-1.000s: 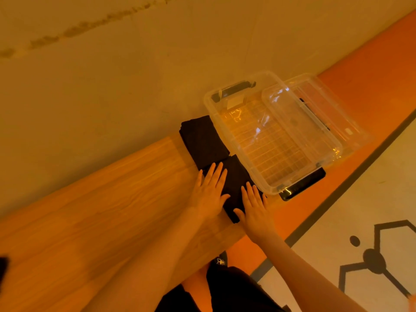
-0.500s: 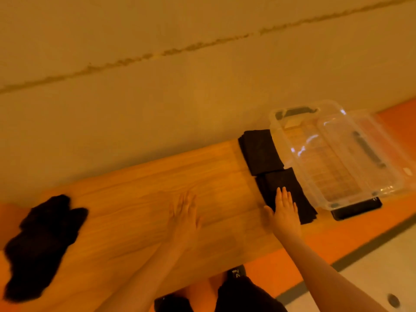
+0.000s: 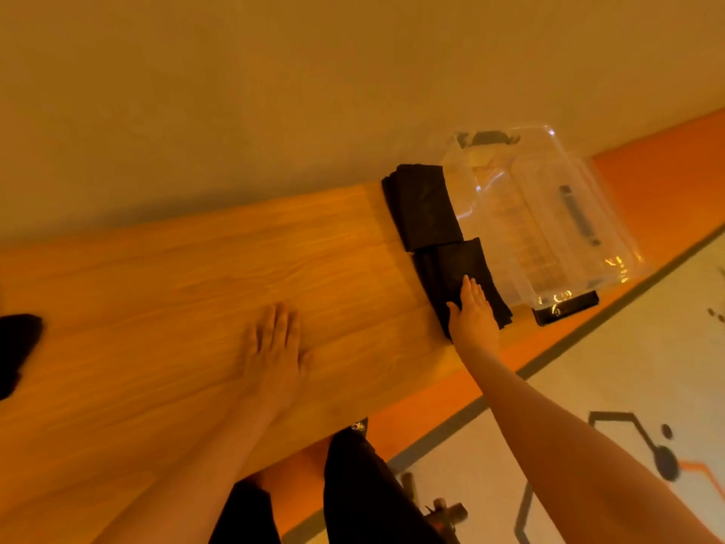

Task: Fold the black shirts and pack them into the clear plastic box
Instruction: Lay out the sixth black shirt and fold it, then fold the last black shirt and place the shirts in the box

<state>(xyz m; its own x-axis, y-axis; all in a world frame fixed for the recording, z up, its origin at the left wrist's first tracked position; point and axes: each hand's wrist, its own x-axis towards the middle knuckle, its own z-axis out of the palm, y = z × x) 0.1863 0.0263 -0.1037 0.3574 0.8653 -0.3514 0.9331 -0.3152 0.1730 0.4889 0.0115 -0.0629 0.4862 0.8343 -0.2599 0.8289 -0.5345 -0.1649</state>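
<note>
A wooden counter [image 3: 164,292] runs along a plain wall, with orange and pale floor beside it. Two folded black shirts [image 3: 425,206] lie beside one clear plastic box [image 3: 549,214]. The right hand [image 3: 472,314] presses flat on the nearer shirt [image 3: 455,268]; the left hand [image 3: 274,347] is spread over the wood, blurred. An unfolded black shirt [image 3: 15,347] shows at the left edge.

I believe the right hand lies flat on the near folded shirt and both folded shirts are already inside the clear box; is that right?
Not quite: the head view shows both folded shirts on the table beside the box, not inside it. The right hand does lie flat on the near one.
</note>
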